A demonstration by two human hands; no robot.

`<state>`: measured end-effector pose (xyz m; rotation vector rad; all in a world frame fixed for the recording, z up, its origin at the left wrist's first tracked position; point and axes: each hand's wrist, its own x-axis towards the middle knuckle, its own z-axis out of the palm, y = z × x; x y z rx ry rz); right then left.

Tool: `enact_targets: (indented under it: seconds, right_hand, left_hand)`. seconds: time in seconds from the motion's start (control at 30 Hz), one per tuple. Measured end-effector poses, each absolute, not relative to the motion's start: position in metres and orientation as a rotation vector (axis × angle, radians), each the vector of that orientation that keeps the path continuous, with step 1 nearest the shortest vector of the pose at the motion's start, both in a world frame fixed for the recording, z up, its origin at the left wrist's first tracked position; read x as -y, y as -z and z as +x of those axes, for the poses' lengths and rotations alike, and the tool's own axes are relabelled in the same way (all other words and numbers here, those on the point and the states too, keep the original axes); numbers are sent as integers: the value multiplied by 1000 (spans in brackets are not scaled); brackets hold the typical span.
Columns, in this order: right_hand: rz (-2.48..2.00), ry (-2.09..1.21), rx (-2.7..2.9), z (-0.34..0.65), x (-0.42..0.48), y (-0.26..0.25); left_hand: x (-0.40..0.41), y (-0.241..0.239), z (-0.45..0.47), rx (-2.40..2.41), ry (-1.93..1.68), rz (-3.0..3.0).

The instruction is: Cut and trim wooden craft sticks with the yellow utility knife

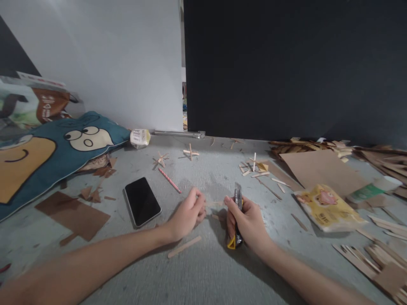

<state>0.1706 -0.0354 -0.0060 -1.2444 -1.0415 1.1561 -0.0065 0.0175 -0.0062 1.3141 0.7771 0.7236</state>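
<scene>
My right hand [249,222] is closed around a utility knife [238,197], black and yellow, held with its metal end pointing away from me. Between the hands runs a thin wooden craft stick [214,203]. Its left end meets the curled fingers of my left hand [192,212], which grip it; its right end reaches the fingertips of my right hand. A short piece of wood [215,217] lies just below it, partly in shadow. Nearer to me, another craft stick [185,247] lies flat on the grey table [178,279].
Left are a phone [142,201], a striped pencil [169,181], brown cardboard [73,215] and a blue cushion [85,144]. Small stick assemblies [190,152] stand at the back. Right are a yellow packet [329,207], a glue bottle [373,189] and stacked sticks [359,262].
</scene>
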Motion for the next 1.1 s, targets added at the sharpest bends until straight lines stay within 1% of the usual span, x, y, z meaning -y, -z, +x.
enact_targets:
  seconds: [0.13,0.37,0.53,0.8,1.1]
  right_hand:
    - [-1226,-1192,944,171,34,5]
    - [-1131,-1283,908,171,35,2]
    - [-1171,-1279,1074,170,40,1]
    - [-1161,-1337,1166,169,42,1]
    - [-1225,-1022,1260,177,40,-6]
  left_hand:
    - [-22,3,-6,-817,-706,1216]
    - [-17,-4,-6,-740,-742,1478]
    - [-18,-6,-5,-723,-843,1399]
    - [-9,-2,-8,-764,-759,1562]
    - [-7,-6,-4,-740,-625,1657]
